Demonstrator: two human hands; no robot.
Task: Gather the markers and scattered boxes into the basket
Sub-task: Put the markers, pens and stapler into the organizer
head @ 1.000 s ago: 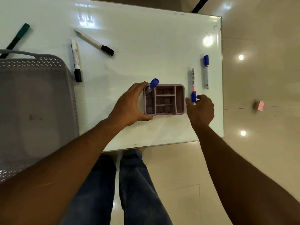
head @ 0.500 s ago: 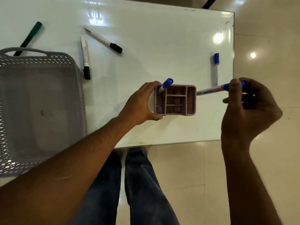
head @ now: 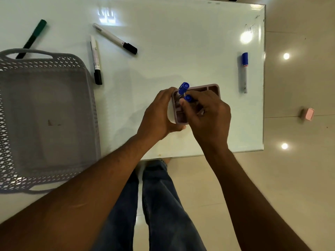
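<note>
Right hand [head: 208, 116] has swung in from the table edge, now pinching a blue marker [head: 188, 98] and lowering it into the pink organizer box [head: 213, 88]; left hand [head: 159, 115] is clamping the box's side. Risk: tip apparently catching a divider, tipping the box. Basket [head: 45, 58] is sitting well apart.

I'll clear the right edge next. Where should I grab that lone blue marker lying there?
Pinch the blue marker across the middle of its grey barrel, coming from above. It lies flat on the table, pointing away from you, with bare surface on both sides for fingers.
</note>
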